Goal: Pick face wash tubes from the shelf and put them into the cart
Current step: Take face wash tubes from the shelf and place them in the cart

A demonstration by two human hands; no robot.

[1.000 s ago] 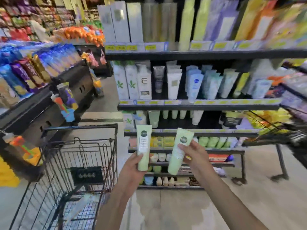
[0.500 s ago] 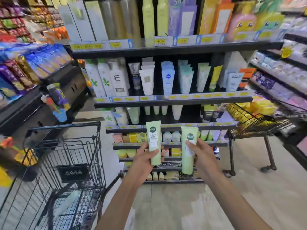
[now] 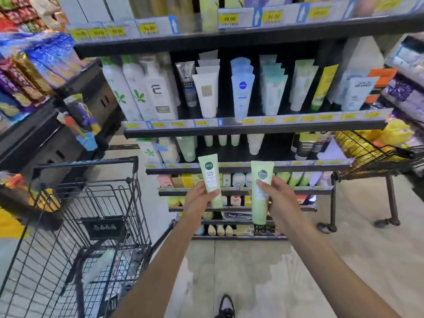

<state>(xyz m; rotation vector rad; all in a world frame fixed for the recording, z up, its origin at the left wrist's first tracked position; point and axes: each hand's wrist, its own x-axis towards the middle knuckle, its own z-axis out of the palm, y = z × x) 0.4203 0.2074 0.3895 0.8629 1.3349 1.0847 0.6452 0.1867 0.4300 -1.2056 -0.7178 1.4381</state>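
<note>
- The person is holding two pale green face wash tubes upright in front of the shelf: the left tube is sitting in the left hand, thumb across its label and fingers curled behind it; the right tube is pinched between thumb and fingers of the right hand.
- Compared with a second ago, the right tube is no longer leaning toward its partner; both are now standing straight, side by side but apart, and raised slightly against the shelf rows.
- The view is also drawing nearer to the shelving, so the person seems to be inspecting the pair rather than unloading yet.
- The cart is waiting at about eight o'clock from the left hand, well apart from it.
- Judging from this, both tubes are picked; swinging them down-left over the cart rim is what remains.
</note>
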